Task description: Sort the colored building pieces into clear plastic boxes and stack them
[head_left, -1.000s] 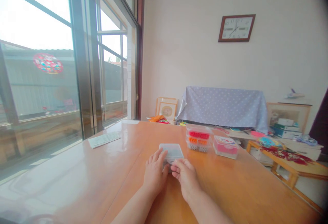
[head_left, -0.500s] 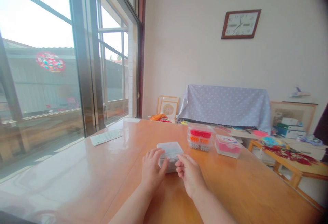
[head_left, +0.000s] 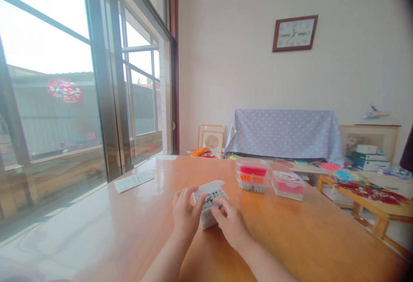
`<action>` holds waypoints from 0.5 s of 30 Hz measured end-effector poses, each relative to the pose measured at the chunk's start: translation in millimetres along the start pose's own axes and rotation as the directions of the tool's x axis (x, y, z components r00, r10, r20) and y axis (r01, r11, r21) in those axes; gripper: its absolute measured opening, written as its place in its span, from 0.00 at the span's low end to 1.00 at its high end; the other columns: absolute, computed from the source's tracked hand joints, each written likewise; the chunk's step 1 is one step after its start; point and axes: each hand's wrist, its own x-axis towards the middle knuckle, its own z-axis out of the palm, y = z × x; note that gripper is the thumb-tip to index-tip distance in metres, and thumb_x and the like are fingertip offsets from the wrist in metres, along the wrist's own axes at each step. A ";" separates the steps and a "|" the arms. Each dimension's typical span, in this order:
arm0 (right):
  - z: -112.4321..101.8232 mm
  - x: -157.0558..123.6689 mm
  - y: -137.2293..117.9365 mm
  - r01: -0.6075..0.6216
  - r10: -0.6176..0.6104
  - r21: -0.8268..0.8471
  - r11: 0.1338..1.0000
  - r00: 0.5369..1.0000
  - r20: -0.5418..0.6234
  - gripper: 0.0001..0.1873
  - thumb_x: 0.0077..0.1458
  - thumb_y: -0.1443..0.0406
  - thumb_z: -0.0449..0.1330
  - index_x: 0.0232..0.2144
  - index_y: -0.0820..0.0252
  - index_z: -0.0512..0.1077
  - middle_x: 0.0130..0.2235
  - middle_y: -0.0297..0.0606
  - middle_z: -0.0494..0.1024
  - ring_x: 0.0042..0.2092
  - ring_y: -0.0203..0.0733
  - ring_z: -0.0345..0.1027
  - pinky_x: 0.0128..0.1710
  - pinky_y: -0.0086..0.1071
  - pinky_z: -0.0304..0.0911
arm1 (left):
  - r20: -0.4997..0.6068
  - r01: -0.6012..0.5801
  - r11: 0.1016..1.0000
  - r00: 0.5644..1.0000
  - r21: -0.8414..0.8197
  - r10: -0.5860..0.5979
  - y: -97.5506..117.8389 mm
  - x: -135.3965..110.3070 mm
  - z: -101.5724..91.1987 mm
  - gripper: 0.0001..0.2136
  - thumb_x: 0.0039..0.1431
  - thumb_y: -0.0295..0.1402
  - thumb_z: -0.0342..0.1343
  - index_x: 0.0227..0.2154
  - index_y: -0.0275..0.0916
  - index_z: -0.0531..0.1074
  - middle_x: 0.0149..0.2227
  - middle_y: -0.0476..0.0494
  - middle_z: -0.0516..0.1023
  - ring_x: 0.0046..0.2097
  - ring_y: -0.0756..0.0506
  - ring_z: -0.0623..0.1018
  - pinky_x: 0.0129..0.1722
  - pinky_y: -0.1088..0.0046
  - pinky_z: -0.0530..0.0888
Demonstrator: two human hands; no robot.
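A small clear plastic box [head_left: 206,218] with dark and white small pieces inside stands on the orange wooden table [head_left: 290,239]. Its lid [head_left: 210,186] is lifted at the front and tilts up. My left hand [head_left: 184,215] grips the box's left side, fingers curled to the lid's edge. My right hand [head_left: 228,223] holds the box's right front corner, fingers pressed against it.
Behind the box stand a stack of clear boxes with red and orange contents [head_left: 252,175] and a pink-filled box [head_left: 288,184]. A printed paper sheet [head_left: 134,181] lies left near the window. A low cluttered table [head_left: 371,198] is at the right.
The box's lid, flat and closed before, now stands lifted at the front. Both hands stay on the box; the view has shifted slightly.
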 end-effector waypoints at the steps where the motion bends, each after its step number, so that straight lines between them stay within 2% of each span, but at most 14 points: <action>1: -0.1 0.5 1.4 -0.006 0.006 0.003 1.000 1.000 -0.007 0.18 0.52 0.51 0.64 0.41 0.52 0.78 0.24 0.30 0.73 0.26 0.40 0.65 0.29 0.32 0.59 | 0.018 0.004 1.000 1.000 0.004 -0.004 1.8 3.2 -0.3 0.13 0.61 0.46 0.57 0.41 0.43 0.74 0.42 0.44 0.79 0.48 0.40 0.75 0.49 0.60 0.72; 7: -4.5 4.5 6.1 -0.028 0.029 0.011 1.000 0.999 -0.019 0.15 0.51 0.51 0.64 0.36 0.52 0.77 0.22 0.29 0.71 0.25 0.39 0.63 0.27 0.31 0.55 | 0.156 0.060 0.997 0.986 -0.039 -0.053 6.0 22.3 2.8 0.14 0.61 0.46 0.55 0.40 0.42 0.76 0.40 0.44 0.80 0.44 0.42 0.77 0.45 0.64 0.72; 15: -4.9 6.1 6.7 -0.015 0.015 0.008 1.000 1.000 0.003 0.11 0.53 0.54 0.62 0.32 0.54 0.76 0.20 0.27 0.68 0.24 0.36 0.58 0.26 0.30 0.53 | 0.203 0.121 0.981 0.975 -0.152 -0.089 0.1 42.5 0.5 0.19 0.64 0.48 0.48 0.42 0.40 0.77 0.41 0.41 0.81 0.45 0.41 0.78 0.43 0.67 0.73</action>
